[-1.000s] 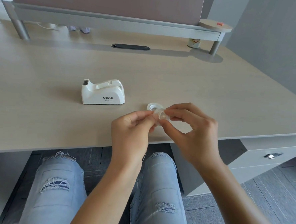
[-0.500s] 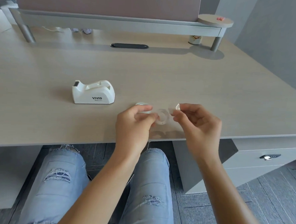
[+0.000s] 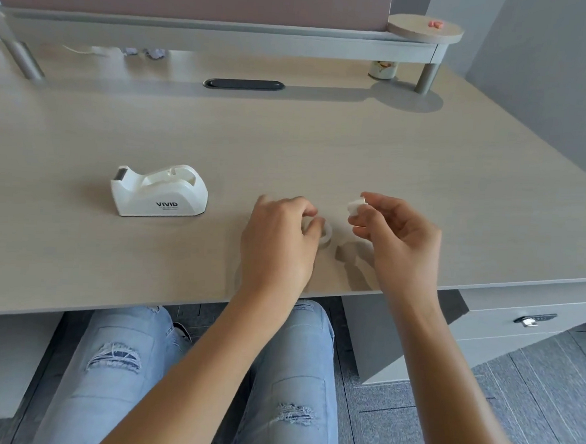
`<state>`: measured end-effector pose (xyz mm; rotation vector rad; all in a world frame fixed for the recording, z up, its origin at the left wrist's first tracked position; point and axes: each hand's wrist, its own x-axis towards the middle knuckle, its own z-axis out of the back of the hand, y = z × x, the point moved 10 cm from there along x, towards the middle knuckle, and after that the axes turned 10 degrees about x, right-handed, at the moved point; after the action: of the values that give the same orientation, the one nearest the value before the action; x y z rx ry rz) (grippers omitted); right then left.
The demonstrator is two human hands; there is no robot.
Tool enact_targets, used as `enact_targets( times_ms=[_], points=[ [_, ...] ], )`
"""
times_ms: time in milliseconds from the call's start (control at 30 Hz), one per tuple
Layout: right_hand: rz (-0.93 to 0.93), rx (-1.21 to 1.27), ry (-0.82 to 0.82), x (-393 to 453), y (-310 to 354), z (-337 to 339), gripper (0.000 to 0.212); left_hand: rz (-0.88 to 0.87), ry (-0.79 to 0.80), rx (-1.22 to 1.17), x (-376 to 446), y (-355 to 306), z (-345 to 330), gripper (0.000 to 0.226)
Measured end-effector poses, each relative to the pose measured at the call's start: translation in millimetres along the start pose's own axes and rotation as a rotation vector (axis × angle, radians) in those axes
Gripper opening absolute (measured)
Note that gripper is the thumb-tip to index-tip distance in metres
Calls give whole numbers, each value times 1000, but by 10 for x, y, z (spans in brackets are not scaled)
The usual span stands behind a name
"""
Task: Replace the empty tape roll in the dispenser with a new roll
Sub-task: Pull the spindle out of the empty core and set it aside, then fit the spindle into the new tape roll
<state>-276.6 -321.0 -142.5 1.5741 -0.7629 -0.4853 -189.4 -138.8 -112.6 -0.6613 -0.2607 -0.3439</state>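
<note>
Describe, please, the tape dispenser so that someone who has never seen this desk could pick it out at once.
Start at the wide pale wooden desk and look to its near left part, left of the person's left hand. There the tape dispenser stands alone, a white plastic block with a curved top. It is the only thing on the desk printed with the word VIVID.

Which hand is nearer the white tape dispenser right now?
Left. The left hand is just right of the dispenser, holding a clear ring; the right hand is farther right, pinching a small white piece.
</note>
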Motion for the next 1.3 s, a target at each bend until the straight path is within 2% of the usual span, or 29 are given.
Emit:
enact_targets(
  times_ms=[100,200,300,433,633,833,900,1000,1067,1133,1233,1300],
  points=[
    [-8,-39,26,-1,-7,-92,15,-96,-74,66,-11,62,118,19],
    [-18,-20,49,-31,1,-200,16,-97,-90,106,-91,289,242,29],
    [2,-48,67,-69,4,-323,16,-102,-12,144,-163,458,275,40],
    [23,-71,95,-145,14,-495,14,-148,128,196,-182,539,179,41],
    [49,-82,105,-251,68,-600,14,-224,144,185,-309,518,240,38],
    [60,-116,86,-374,74,-588,15,-343,188,159,-658,548,312,51],
    [57,-115,91,-428,70,-604,15,-388,177,162,-753,557,319,47],
    [58,-114,110,-511,78,-648,15,-422,45,104,-829,563,432,23],
    [61,-110,117,-561,97,-662,15,-356,-33,-13,-822,619,559,16],
    [57,-101,123,-602,122,-666,15,-202,-58,-202,-767,733,670,16],
    [61,-81,134,-665,193,-676,15,100,0,-552,-674,887,747,9],
    [76,-64,136,-706,270,-683,15,236,15,-715,-639,922,801,5]
  ],
)
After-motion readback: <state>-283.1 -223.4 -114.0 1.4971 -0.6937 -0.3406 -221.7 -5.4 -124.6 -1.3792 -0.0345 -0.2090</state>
